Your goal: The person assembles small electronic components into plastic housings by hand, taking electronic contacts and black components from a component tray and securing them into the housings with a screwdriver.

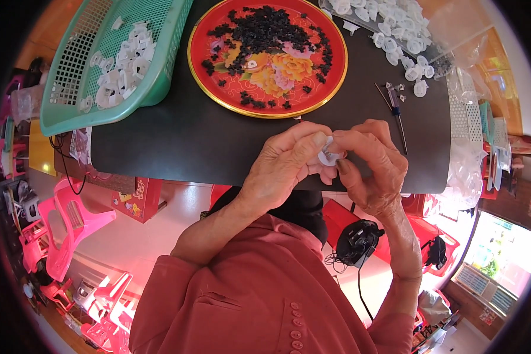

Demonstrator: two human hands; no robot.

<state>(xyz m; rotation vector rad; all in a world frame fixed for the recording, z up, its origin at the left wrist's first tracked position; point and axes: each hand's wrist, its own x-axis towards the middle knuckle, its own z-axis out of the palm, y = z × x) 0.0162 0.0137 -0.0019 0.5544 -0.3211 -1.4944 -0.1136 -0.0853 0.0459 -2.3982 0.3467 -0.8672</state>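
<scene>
A small white plastic part [328, 154] is pinched between both hands just off the near edge of the black tabletop [177, 133], over the person's lap. The left hand [283, 162] is closed on it with thumb and forefinger pressed on its left side; the right hand [374, 165] is curled around it from the right, fingertips bent in on the same piece. Only a sliver of the part is seen between the fingers, so its shape cannot be told. All else is placed relative to the tabletop: a round red tray [218, 88] with a gold rim and flower print is set at its far centre, with a heap of small black pieces [268, 29] piled in it, mostly toward the far side. A green mesh basket [159, 59] is perched tilted on the far left corner, and a batch of white plastic parts [124, 65] is held in it. More loose white parts [395, 35] are spread over the far right corner, partly on a clear plastic bag [454, 35]. A thin screwdriver-like tool [396, 112] is laid near the right edge, just beyond the right hand. A pink plastic chair [65, 221] is seen on the floor, below the left edge.
</scene>
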